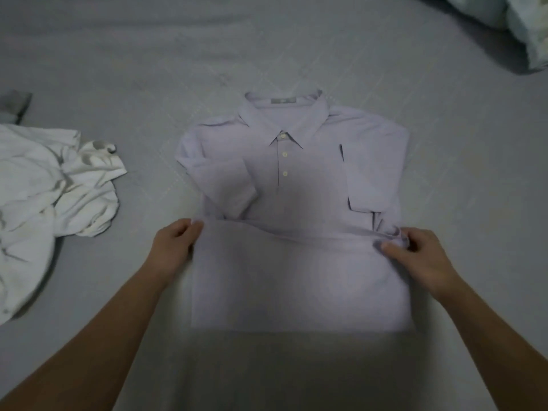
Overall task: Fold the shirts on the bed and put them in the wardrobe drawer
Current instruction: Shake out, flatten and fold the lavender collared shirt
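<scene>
**On the bed: one polo half folded, another garment waiting**

Across the middle of the grey bed [296,54] lies a pale lilac polo shirt [284,185], face up, collar away from the person, both sleeves already turned in over the chest. Its lower half is doubled up toward the buttons, and the hem edge sits across the body of the shirt. The left hand [175,244] pinches the hem's left corner, fingers curled round the cloth; the right hand [415,253] grips the bunched right corner the same way.

By my reading, this shirt is midway through its final fold, which looks not yet flattened. A crumpled white shirt [50,197] lies well apart to the left, unfolded. No wardrobe or drawer is in view, so the putting away remains entirely to do. Pale bedding [527,28] sits at the far right corner.
</scene>
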The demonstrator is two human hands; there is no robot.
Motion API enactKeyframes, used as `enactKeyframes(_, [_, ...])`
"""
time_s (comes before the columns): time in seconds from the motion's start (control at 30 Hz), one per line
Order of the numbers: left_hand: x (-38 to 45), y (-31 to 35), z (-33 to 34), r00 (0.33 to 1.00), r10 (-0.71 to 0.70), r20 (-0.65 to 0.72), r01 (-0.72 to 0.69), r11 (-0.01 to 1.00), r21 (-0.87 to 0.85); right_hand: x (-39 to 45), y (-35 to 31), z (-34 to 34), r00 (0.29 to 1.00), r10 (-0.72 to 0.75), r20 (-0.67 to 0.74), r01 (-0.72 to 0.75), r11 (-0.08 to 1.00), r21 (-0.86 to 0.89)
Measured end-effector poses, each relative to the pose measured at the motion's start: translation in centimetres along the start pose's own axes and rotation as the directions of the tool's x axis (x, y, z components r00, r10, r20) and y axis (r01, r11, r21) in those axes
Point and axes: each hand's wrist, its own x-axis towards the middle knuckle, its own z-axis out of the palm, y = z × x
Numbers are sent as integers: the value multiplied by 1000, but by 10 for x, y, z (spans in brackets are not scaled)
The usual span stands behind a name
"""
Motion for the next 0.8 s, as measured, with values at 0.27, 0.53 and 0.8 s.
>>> enactKeyframes(0.27, [9, -10, 14, 974, -92, -207, 102, 994, 41, 19, -1, -8, 992, 60, -108, -66, 996, -56])
enactKeyframes(0.53, [78, 61, 5, 890, 152, -430, -70, 977, 201, 124, -59, -19, 949, 129, -286, -125, 992, 34])
enactKeyframes(0.8, [181, 154, 6, 944, 317, 91, -293, 678, 675, 221, -140, -8, 957, -289, -13, 221, 759, -613])
